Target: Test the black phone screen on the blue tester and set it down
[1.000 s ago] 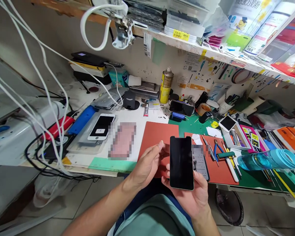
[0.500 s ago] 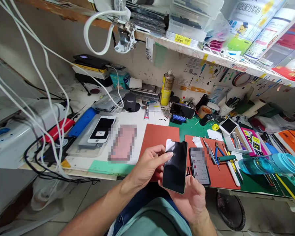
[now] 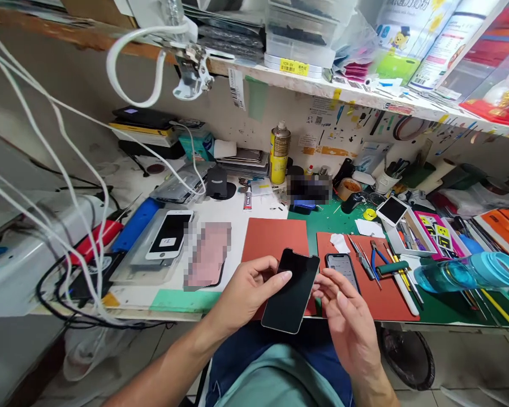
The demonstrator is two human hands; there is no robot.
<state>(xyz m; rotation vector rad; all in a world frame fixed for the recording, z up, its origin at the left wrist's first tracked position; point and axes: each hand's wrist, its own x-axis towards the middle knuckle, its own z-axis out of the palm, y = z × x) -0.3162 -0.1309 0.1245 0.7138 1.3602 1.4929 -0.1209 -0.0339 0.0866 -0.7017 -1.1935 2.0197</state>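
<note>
My left hand (image 3: 252, 291) grips a smartphone (image 3: 292, 294) by its left side, the thumb lying on the dark, notched screen. The phone is tilted, its lower end over my lap. To its right, my right hand (image 3: 348, 316) is open with fingers stretched; the fingertips are close to the phone's right edge, and I cannot tell if they touch it. Partly behind those fingers, a second phone (image 3: 343, 270) with a lit screen lies on a red-brown mat (image 3: 390, 305). Another red-brown mat (image 3: 271, 234) lies behind the held phone.
On the left are a white phone (image 3: 171, 233), a blurred pink phone-shaped item (image 3: 207, 254) and hanging white cables (image 3: 53, 135). Pliers (image 3: 378, 261), screwdrivers and a blue bottle (image 3: 462, 274) lie on the right. A yellow spray can (image 3: 279, 152) stands below a loaded shelf (image 3: 356, 96).
My right hand has come off the phone's lower edge and moved right, its fingers opening. The phone, still in my left hand, has tilted, with its lower end swinging left.
</note>
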